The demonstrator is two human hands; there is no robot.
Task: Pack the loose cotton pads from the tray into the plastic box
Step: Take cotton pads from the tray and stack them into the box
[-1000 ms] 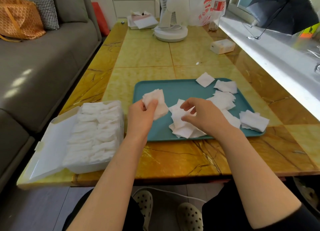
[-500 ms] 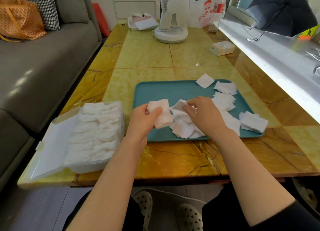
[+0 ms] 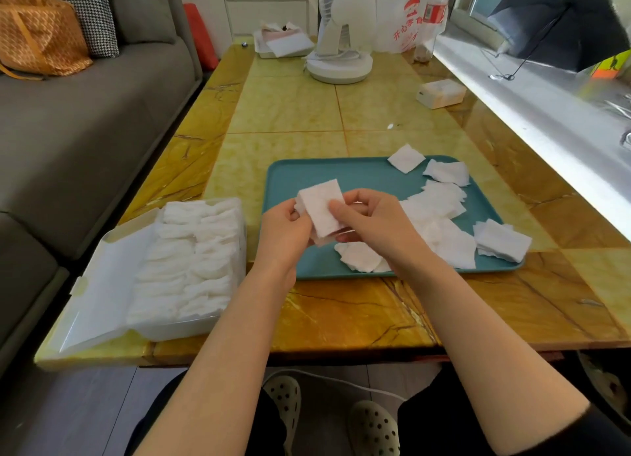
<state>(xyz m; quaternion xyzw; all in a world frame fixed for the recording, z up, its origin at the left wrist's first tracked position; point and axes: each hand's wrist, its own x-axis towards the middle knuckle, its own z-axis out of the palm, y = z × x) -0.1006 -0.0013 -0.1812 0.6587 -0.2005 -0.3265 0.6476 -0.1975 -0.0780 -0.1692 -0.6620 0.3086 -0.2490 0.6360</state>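
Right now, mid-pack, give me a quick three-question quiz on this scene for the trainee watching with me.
1. True or false: the lid of the plastic box is shut.
2. What holds the stack of cotton pads over the tray: A the left hand alone, B the right hand alone, C both hands?
3. Fill in: the loose pads lie mostly on the tray's ___ half.
Key: 1 false, the lid lies open; 2 C; 3 right.
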